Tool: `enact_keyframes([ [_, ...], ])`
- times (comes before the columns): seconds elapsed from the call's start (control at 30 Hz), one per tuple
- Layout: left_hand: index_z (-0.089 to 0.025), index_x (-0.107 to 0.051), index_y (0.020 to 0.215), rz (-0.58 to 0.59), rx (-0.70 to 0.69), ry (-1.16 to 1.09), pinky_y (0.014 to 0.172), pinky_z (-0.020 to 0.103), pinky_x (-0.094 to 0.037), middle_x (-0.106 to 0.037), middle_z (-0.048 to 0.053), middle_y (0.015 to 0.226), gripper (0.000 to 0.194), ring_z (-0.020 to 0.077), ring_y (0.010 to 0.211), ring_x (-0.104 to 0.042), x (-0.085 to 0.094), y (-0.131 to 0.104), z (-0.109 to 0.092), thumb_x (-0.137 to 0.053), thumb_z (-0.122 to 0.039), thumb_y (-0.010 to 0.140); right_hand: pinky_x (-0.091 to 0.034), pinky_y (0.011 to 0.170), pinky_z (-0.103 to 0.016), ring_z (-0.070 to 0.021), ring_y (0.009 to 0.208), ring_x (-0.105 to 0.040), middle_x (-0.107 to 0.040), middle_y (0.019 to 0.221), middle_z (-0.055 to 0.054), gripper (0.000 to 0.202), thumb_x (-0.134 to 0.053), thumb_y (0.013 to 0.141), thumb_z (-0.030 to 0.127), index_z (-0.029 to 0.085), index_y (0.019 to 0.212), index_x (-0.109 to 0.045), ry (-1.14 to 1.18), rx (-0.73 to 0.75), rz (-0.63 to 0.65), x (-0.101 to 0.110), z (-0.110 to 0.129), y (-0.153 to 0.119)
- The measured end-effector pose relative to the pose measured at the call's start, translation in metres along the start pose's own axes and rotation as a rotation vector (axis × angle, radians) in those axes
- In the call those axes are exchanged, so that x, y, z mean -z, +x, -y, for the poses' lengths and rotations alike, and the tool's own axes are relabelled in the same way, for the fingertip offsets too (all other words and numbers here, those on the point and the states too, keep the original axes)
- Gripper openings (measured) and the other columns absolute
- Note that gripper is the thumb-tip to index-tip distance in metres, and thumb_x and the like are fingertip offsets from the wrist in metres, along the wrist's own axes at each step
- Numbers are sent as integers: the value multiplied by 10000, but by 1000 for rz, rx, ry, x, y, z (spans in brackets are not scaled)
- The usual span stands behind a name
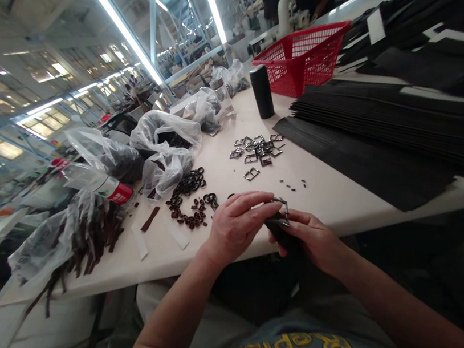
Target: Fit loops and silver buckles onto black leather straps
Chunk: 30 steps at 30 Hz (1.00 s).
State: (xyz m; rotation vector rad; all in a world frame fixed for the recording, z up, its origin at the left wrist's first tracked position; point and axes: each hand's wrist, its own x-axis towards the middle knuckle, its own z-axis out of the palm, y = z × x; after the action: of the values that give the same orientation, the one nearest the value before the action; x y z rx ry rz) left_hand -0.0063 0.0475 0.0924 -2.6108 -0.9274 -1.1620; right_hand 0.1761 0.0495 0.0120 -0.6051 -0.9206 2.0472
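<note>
A metal buckle (286, 211) is held up at the table's front edge. The bent fingers of my left hand (236, 221) are closed on its near side. My right hand (313, 237) pinches a dark strap (286, 236) right beside the buckle, its thumb close to the metal frame. Whether the strap passes through the buckle is hidden by the fingers. Beyond my hands lies a loose pile of similar buckles (257, 147), with a single buckle (251, 174) apart from it. Dark rings (192, 211) are heaped left of my left hand.
Stacked black sheets (386, 118) cover the right side of the table. A black cylinder (262, 92) and a red basket (302, 57) stand at the back. Plastic bags (165, 141), a bottle (99, 183) and dark brown strips (92, 229) line the left.
</note>
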Motion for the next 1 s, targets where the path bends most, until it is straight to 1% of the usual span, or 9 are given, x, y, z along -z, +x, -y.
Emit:
enact_keyframes([
  [0.17, -239, -710, 1168, 27, 10, 9, 963, 261, -572, -756, 55, 1160, 303, 149, 1072, -716, 5, -4, 7, -560, -93, 950, -491, 505, -208, -124, 526, -641, -726, 716, -32, 331, -775, 790, 469, 167, 907, -706, -17, -2, 25, -2, 10, -9],
  [0.3, -244, -706, 1198, 30, 28, -74, 962, 253, -572, -753, 58, 1180, 338, 147, 1086, -715, 4, -10, 12, -560, -73, 945, -491, 499, -208, -123, 514, -639, -729, 707, -37, 305, -774, 792, 450, 166, 883, -712, -14, 17, 45, -4, 14, -14],
  [0.37, -253, -701, 1218, -8, 52, -158, 947, 253, -579, -753, 58, 1185, 363, 147, 1084, -717, -2, -15, 12, -568, -62, 939, -496, 504, -212, -128, 516, -644, -731, 708, -38, 304, -777, 790, 448, 168, 890, -713, -13, 18, 57, -5, 14, -14],
  [0.5, -282, -707, 1221, -136, 159, -373, 892, 260, -602, -762, 50, 1169, 391, 148, 1036, -733, -20, -28, 11, -595, -56, 922, -505, 521, -222, -138, 541, -660, -740, 725, -45, 312, -776, 792, 451, 169, 908, -717, 35, -11, 95, -7, 11, -13],
  [0.63, -282, -737, 1146, -245, 281, -513, 864, 290, -616, -778, 42, 1110, 321, 159, 993, -742, -37, -44, 11, -625, -88, 916, -508, 534, -235, -144, 552, -664, -741, 729, -51, 313, -767, 792, 454, 165, 905, -723, 64, -33, 121, -9, 8, -14],
  [0.73, -279, -743, 1123, -276, 349, -573, 864, 319, -616, -781, 44, 1096, 264, 175, 997, -742, -44, -52, 13, -626, -142, 930, -527, 580, -245, -149, 592, -681, -753, 774, -55, 307, -767, 797, 448, 168, 919, -735, -6, -19, 85, -13, 8, -14],
  [0.83, -288, -731, 1163, -312, 414, -565, 888, 334, -606, -786, 42, 1078, 276, 180, 1006, -738, -49, -57, 14, -629, -170, 935, -537, 616, -237, -148, 645, -691, -755, 786, -48, 312, -754, 821, 450, 177, 972, -751, -126, 22, -7, -18, 9, -14],
  [0.93, -298, -722, 1193, -374, 513, -567, 921, 331, -591, -780, 39, 1105, 291, 175, 1035, -726, -53, -60, 13, -624, -183, 944, -549, 620, -245, -160, 667, -697, -761, 810, -51, 380, -742, 828, 478, 190, 1076, -752, -201, 39, -88, -22, 9, -12],
  [1.0, -295, -742, 1152, -416, 555, -596, 927, 325, -586, -777, 37, 1101, 254, 172, 1030, -724, -54, -60, 11, -631, -201, 944, -551, 615, -239, -156, 668, -699, -770, 861, -55, 412, -744, 824, 496, 203, 1113, -750, -207, 45, -111, -24, 8, -11],
])
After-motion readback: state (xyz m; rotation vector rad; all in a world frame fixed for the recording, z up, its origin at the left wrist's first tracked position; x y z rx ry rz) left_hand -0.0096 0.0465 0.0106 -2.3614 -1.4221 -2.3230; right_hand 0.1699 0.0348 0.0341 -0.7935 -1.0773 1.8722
